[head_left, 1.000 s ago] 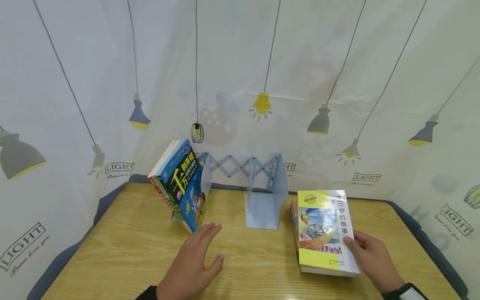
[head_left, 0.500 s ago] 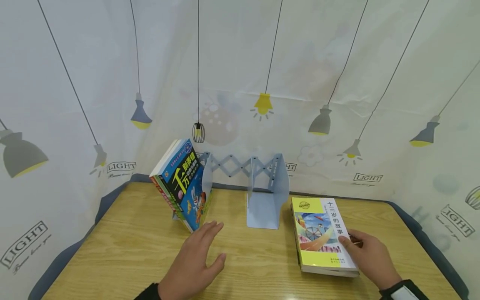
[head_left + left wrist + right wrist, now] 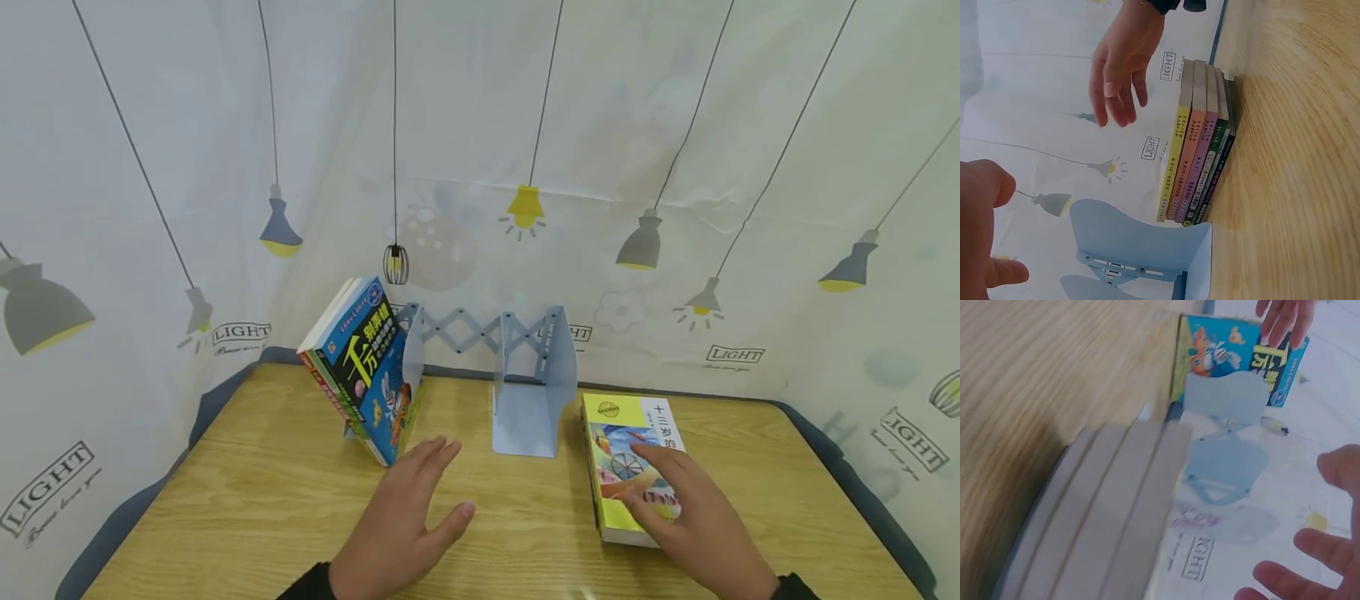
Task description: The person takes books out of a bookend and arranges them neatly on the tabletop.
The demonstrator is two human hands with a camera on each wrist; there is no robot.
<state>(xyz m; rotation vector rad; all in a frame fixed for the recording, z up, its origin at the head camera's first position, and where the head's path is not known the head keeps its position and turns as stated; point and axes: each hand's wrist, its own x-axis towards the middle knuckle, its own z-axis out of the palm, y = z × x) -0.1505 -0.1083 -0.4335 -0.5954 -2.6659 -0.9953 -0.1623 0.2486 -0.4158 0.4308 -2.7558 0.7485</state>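
Note:
A stack of several books [image 3: 615,412] lies flat on the table at the right, its top one yellow and white with a Ferris wheel picture. Coloured spines [image 3: 1200,156] face the left wrist camera. Over the stack my right hand [image 3: 697,525] hovers with fingers spread and nothing in them; the left wrist view shows a gap between it and the top book. My left hand [image 3: 397,525] is held above the table with relaxed fingers, also holding nothing. Closest to it are several large picture books [image 3: 390,408], leaning to the left on the bookend's left side.
Between the two groups of books stands a light blue expandable bookend [image 3: 525,421] with scissor-like links at its back. The wooden table [image 3: 247,517] has a dark edge against a light curtain [image 3: 465,108] printed with lamps.
The right hand first straightened the top book on the stack, shifting it slightly left, then released it and lifted above it. My left hand moved slightly right.

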